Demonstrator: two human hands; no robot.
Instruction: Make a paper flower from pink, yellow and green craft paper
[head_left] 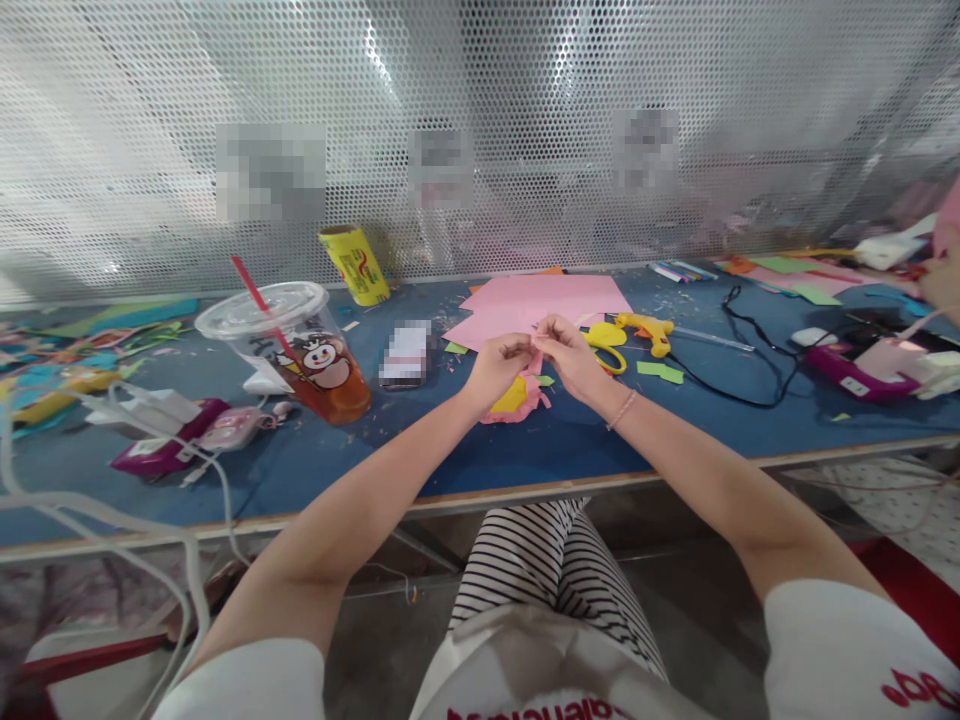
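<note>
Small pink paper strip [535, 364] calls for a light, two-handed pinch

The strip is over the middle of the tabletop [450, 470], between its front and far edges. The left hand [499, 366] and the right hand [571, 362] meet there, their fingers drawn together at the tips and grasping the strip from either side; exactly which fingertips press it is too small to tell. Paper this thin probably creases easily, so gentle pressure and small, even movements should serve best.

Just below the hands, toward the front edge, lies a yellow-and-pink paper piece [511, 400] with a frilled border, partly hidden by the left hand. Whether the strip joins it cannot be told. The frill looks easy to flatten, so the palms are best held clear of it.

Toward the far edge lie pink sheets [555, 298]. Yellow scissors [609, 344] lie just beside the right hand, next to a yellow glue gun [654, 328]; in case the gun is hot, that hand should avoid straying that way. Green scraps [660, 372] lie nearer the front edge.

Toward the tabletop's left end are a phone [406, 352] and a plastic cup [319, 365], which a wide elbow swing could tip.
</note>
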